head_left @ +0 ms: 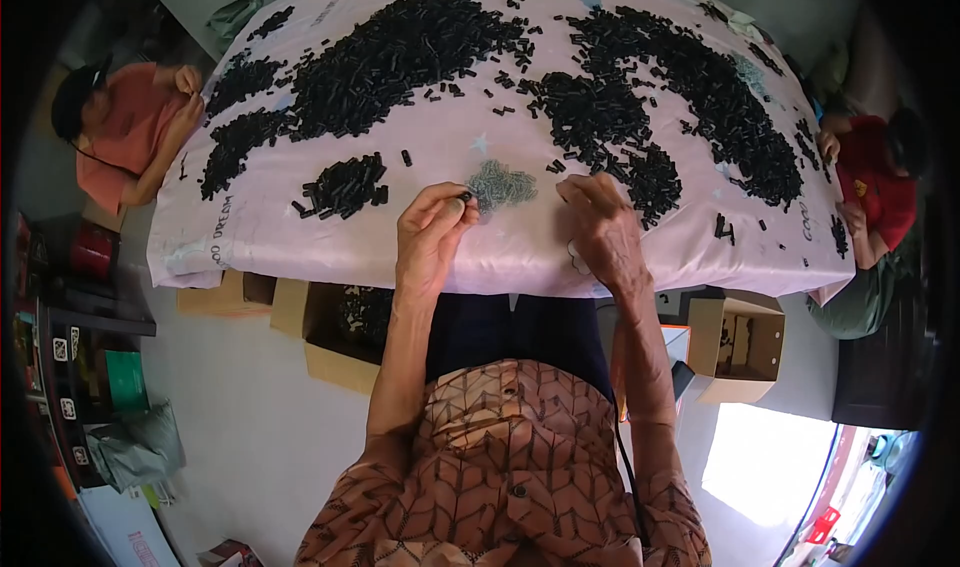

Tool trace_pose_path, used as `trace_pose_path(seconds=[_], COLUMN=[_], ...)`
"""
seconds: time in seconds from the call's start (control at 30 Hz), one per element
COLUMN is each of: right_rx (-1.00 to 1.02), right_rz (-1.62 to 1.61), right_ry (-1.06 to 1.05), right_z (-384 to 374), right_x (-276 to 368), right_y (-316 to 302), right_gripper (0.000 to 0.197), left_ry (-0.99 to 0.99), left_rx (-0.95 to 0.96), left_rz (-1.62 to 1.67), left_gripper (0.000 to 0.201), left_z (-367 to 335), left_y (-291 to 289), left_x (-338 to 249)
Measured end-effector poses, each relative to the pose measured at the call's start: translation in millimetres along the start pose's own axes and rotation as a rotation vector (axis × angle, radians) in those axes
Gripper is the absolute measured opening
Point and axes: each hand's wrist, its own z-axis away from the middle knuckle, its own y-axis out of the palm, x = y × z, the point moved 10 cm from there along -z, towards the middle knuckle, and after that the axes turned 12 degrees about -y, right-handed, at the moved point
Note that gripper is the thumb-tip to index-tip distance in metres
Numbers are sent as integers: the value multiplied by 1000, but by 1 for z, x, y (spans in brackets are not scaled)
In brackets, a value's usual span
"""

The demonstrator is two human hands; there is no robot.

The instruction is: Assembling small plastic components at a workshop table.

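Observation:
My left hand [432, 235] is closed in a pinch around a small black cylinder [465, 197], held just above the cloth. Beside its fingertips lies a small heap of thin grey-green pieces [505, 187], possibly metal, too small to name. On the other side of that heap is my right hand [607, 229], its fingers bent together with the tips low over the cloth; whether they hold anything cannot be made out. A small pile of black cylinders [345, 186] sits left of my left hand. Another cluster of black cylinders [652, 182] lies just right of my right hand.
A pink cloth [440, 147] covers the table, with large heaps of black cylinders [385, 57] across its far half. One person [135, 132] sits at the left end, another [875, 182] at the right. Open cardboard boxes [740, 342] stand below the near edge.

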Motion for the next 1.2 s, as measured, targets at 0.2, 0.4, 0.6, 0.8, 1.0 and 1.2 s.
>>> trace_pose_path(seconds=[0.2, 0.4, 0.6, 0.8, 1.0, 1.2], right_rx=[256, 31, -99, -138, 151, 160], right_rz=[150, -32, -129, -216, 50, 53], right_ry=[-155, 30, 139, 152, -22, 45], right_z=[-2, -4, 2, 5, -7, -10], right_x=[9, -3, -22, -31, -1, -3], right_y=[30, 8, 11, 1, 22, 21], right_gripper=[41, 14, 14, 24, 19, 13], left_ry=[-2, 6, -13, -14, -25, -57], left_rx=[36, 29, 41, 20, 32, 56], left_rz=[15, -23, -79, -58, -62, -55], left_gripper=[17, 17, 17, 17, 17, 17], left_z=[-2, 0, -1, -2, -2, -9], left_y=[1, 4, 5, 6, 6, 16], left_x=[1, 2, 3, 2, 3, 8])
